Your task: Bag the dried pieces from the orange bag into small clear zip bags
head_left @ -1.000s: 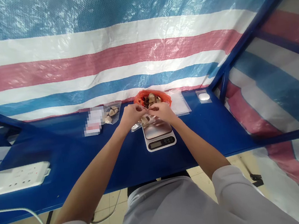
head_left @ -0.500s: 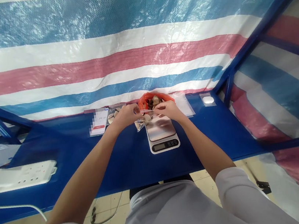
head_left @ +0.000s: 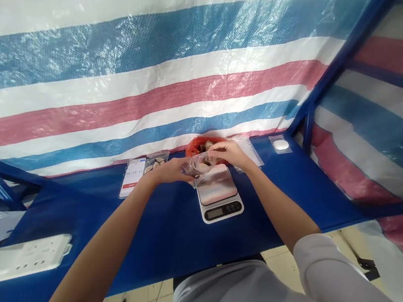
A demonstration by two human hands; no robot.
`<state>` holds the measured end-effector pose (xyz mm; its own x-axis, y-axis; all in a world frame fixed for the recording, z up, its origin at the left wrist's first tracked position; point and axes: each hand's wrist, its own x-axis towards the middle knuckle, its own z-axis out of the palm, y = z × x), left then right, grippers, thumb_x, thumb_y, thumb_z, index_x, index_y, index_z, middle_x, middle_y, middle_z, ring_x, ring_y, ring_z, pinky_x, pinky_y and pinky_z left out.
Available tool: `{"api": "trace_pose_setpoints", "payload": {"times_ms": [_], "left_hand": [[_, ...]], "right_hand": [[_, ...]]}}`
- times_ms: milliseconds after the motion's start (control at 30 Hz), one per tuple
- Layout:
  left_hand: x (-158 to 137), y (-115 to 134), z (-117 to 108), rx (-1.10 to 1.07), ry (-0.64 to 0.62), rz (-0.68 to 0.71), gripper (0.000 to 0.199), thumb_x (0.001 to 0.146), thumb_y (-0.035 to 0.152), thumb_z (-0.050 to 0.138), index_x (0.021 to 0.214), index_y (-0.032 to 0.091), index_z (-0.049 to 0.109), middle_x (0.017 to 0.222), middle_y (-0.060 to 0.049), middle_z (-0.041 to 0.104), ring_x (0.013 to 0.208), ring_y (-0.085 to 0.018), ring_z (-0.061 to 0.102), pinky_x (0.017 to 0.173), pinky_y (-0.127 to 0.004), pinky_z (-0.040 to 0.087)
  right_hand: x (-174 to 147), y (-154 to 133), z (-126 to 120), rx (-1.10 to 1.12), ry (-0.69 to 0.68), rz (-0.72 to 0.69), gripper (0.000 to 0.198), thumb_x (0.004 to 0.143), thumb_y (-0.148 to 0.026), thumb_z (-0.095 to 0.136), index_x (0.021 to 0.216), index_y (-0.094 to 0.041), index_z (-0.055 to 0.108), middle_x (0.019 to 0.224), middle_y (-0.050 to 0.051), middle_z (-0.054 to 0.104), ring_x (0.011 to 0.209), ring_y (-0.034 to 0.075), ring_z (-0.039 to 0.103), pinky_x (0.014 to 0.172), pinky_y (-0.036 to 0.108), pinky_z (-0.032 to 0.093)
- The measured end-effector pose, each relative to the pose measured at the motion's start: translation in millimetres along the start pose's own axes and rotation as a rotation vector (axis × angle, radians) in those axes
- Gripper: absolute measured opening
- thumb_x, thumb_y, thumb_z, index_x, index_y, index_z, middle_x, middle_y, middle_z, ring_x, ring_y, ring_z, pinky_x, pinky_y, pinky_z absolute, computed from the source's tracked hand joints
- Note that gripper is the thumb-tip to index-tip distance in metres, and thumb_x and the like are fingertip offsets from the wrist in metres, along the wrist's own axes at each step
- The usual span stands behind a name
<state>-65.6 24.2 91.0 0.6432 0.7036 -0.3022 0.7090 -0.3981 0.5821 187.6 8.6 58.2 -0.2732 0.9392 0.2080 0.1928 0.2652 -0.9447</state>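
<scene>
Between my hands, above the back of a white kitchen scale [head_left: 217, 188], is a clear plastic bag [head_left: 203, 164] with pale, brown-edged pieces in it, perhaps dried mushroom slices. My left hand [head_left: 174, 171] is closed on the bag's left side. At its upper right edge, my right hand [head_left: 226, 151] pinches the plastic. Just behind them, a red bag [head_left: 195, 147] holds more such pieces, partly hidden by my right hand. Left of my left hand lies another clear bag of pieces [head_left: 156, 162], beside a phone [head_left: 133, 174] showing a timer.
Clear flat bags [head_left: 248, 152] lie right of the red bag, and a white round object in a small packet [head_left: 280, 144] is farther right. A white power strip [head_left: 25, 257] is on the left of the blue table [head_left: 155, 247]. Striped sheeting [head_left: 142, 99] hangs behind.
My left hand has turned and come lower around the bag, which now lies more sideways between my hands. My right hand keeps its pinch. The whole view has shifted slightly downward.
</scene>
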Motion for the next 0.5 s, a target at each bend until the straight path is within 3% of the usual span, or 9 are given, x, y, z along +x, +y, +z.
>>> {"api": "trace_pose_setpoints", "payload": {"times_ms": [267,367,500], "left_hand": [[7.9,-2.4,-12.4,-0.02,0.102,-0.059,0.043,0.073,0.052,0.068,0.102,0.02,0.068,0.09,-0.003,0.074,0.084,-0.024,0.069,0.07,-0.028,0.047],[11.3,-3.2,-19.7,0.029,0.173,-0.06,0.041,0.077,0.054,0.063,0.102,0.021,0.068,0.092,-0.004,0.074,0.083,-0.023,0.068,0.067,-0.027,0.046],[15.9,5.0,-28.0,0.064,0.251,-0.077,0.036,0.08,0.048,0.06,0.103,0.021,0.068,0.089,-0.004,0.074,0.078,-0.02,0.067,0.065,-0.027,0.046]], "right_hand": [[14.8,32.4,-9.6,0.218,0.18,0.078,0.037,0.069,-0.046,0.08,0.095,-0.019,0.079,0.097,0.006,0.078,0.086,0.022,0.071,0.082,0.036,0.059],[16.0,31.9,-16.2,0.25,0.293,0.095,0.042,0.067,-0.049,0.081,0.094,-0.018,0.079,0.095,0.007,0.078,0.082,0.021,0.071,0.08,0.036,0.06],[15.7,23.8,-18.6,0.18,0.257,0.057,0.036,0.073,-0.052,0.075,0.082,-0.018,0.078,0.085,0.006,0.077,0.081,0.021,0.07,0.077,0.034,0.058]]}}
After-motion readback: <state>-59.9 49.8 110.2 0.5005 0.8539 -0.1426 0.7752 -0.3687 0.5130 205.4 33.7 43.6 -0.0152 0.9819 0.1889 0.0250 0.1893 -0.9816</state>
